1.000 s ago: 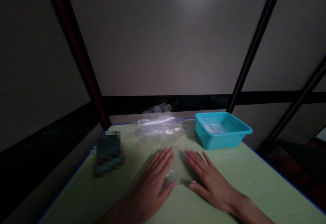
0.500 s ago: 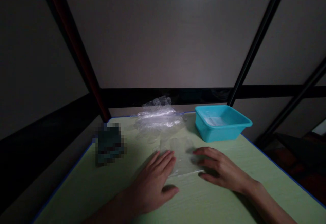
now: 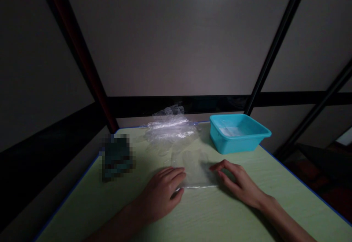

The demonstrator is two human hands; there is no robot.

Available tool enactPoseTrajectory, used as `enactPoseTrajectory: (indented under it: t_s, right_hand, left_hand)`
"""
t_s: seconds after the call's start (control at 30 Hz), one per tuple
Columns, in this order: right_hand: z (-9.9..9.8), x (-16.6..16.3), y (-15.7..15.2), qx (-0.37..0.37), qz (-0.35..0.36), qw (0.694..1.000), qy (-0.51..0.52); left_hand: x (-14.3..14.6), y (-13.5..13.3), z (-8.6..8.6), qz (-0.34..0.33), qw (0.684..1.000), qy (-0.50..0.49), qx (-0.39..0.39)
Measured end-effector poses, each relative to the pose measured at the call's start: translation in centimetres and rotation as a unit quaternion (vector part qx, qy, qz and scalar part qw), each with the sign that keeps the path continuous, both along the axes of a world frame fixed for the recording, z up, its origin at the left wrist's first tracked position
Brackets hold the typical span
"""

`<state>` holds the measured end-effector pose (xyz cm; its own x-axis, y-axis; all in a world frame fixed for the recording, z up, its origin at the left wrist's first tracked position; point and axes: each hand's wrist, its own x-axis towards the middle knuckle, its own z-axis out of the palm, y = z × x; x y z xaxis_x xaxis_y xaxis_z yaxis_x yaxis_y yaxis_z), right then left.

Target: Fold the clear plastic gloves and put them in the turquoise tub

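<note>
A clear disposable plastic glove (image 3: 195, 170) lies on the table between my hands, its finger shapes pointing away from me. My left hand (image 3: 164, 192) rests at its left side with fingers curled; the thumb and fingers close on the near left corner. At the right edge, my right hand (image 3: 238, 183) has its index finger and thumb bent together on the thin plastic. Just beyond is a loose pile of similar clear plastic gloves (image 3: 172, 128), crumpled and shiny.
A turquoise plastic basin (image 3: 236, 145) stands at the back right, with something whitish inside. On the left is a dark, pixelated object (image 3: 117, 158). The pale green table (image 3: 220, 216) has blue edging and meets a panelled wall (image 3: 187, 51) at the back.
My left hand's fingers have gone from lying flat to curled and pulled back. My right fingers have drawn together at the glove's right edge. The glove's near edge looks straighter.
</note>
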<state>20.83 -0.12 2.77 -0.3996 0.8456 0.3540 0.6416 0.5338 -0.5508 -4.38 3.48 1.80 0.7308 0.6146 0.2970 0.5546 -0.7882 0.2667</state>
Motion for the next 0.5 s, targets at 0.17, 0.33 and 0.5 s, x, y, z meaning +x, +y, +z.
enactPoseTrajectory:
  t_s: [0.17,0.33,0.5]
  right_hand:
    - [-0.20,0.07,0.31,0.042,0.091,0.990,-0.102]
    - [-0.47,-0.25,0.37,0.098,0.078,0.974,-0.191]
    - [-0.32,-0.46,0.02,0.030,0.013,0.999,-0.033]
  left_hand:
    - [-0.03,-0.19,0.27,-0.027,0.999,0.022,0.027]
    - [0.05,-0.33,0.14,-0.024,0.998,0.032,0.044]
    - [0.02,-0.01,-0.14,-0.017,0.999,0.001,0.033]
